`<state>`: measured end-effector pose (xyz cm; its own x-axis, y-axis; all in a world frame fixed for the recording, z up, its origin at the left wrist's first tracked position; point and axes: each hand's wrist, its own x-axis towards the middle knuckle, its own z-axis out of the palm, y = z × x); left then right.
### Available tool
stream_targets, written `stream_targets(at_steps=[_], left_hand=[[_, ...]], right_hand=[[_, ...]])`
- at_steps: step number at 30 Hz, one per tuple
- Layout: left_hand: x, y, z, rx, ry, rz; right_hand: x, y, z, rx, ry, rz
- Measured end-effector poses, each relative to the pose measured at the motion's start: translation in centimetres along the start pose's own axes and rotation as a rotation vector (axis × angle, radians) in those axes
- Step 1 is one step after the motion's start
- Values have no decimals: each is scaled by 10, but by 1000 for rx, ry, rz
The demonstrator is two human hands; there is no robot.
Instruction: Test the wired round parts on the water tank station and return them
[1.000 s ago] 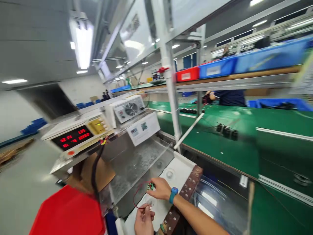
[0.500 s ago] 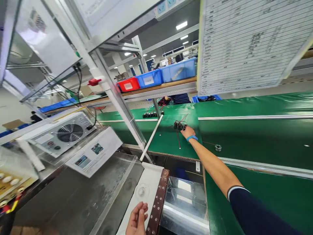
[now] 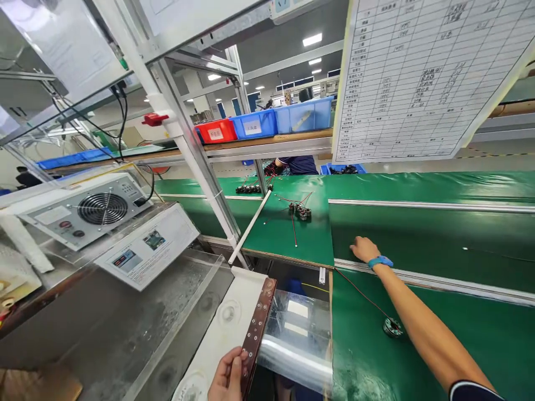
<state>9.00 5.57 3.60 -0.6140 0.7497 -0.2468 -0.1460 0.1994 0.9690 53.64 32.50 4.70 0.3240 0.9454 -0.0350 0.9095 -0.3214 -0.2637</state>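
My right hand (image 3: 365,249), with a blue band at the wrist, hovers over the dark green belt (image 3: 418,234), its fingers loosely bent and apart with nothing visible in them. On the near green mat lies a small ring-shaped motor stator (image 3: 393,327), its thin dark wire trailing up-left to the metal rail. Left of my right hand, a cluster of similar stators (image 3: 300,210) with red and black wires rests on a green board (image 3: 276,239). Low in view, my left hand (image 3: 228,374) has its fingers and thumb drawn together beside a brown riveted strip (image 3: 257,323); nothing shows in it.
A metal post (image 3: 196,161) and a white rod (image 3: 251,227) stand left of the board. Further left is a grey fan-cooled unit (image 3: 92,211). A printed sheet (image 3: 409,83) hangs upper right. Beyond the belt, a person's dark sleeve (image 3: 301,165) shows near a row of stators (image 3: 253,189).
My right hand has left the stator cluster and drawn back rightward over the belt. The stator seen on the belt is gone from there; one now shows on the near mat. The view shifted slightly.
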Motion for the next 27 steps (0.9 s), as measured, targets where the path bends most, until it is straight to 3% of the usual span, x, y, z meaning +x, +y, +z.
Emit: stream_targets(at_steps=[3,4,6,8,11,13,15,16,19,21,24,27], left_hand=[[-10,16,10,25,-68,58],[-14,22,14,37,-91,82],[-27,37,22,94,-120,172],[-46,55,31,202,-107,370],[-75,81,34,409,-42,820],[-85,93,21,605,16,1007],[-89,97,-7,833,92,973],[-90,97,-27,946,140,862],[-100,88,-96,1228,268,324],[-115,78,-139,1338,285,7],[-142,52,-188,1308,276,-258],[-162,13,-213,983,215,-297]], right_hand=[[-28,2,-33,90,276,69],[-42,-4,-47,133,352,5],[-80,-28,-75,227,399,-250],[-128,-65,-99,321,261,-599],[-203,-131,-123,417,-187,-1139],[-242,-175,-122,458,-451,-1426],[-267,-220,-100,490,-596,-1595],[-277,-244,-81,495,-619,-1627],[-301,-316,2,401,-554,-1591],[-321,-356,58,232,-524,-1549],[-351,-392,119,-5,-537,-1535],[-372,-401,148,-113,-487,-1531]])
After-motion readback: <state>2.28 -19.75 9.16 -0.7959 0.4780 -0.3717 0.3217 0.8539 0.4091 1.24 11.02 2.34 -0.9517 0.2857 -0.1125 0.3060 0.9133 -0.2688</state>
